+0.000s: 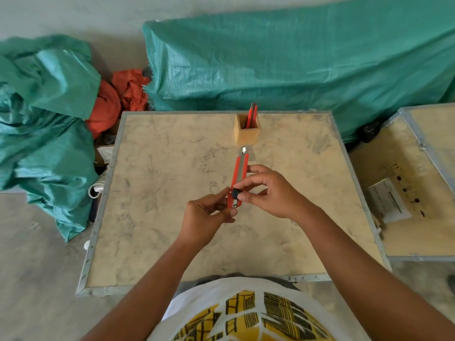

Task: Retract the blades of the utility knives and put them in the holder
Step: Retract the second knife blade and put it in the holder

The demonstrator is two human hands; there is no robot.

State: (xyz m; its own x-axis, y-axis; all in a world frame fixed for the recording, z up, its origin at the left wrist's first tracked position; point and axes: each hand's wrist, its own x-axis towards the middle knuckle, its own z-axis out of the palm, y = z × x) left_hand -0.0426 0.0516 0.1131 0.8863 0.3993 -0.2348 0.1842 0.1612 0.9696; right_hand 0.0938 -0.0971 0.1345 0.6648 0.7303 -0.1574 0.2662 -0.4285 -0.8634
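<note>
Both hands hold a red utility knife [238, 172] above the middle of the table, its tip pointing away from me. A short bit of silver blade shows at the far tip. My left hand [209, 215] pinches the knife's near end. My right hand [273, 190] grips its side, with thumb and a finger at the black slider near the rear end. Just beyond the tip stands a square wooden holder [247, 134] with red utility knives [252, 114] standing upright in it.
The beige table [172, 217] has a metal rim. A second table [423, 230] with a white card [389, 200] sits to the right. Green tarps [295, 62] and an orange cloth [115, 99] lie behind and to the left.
</note>
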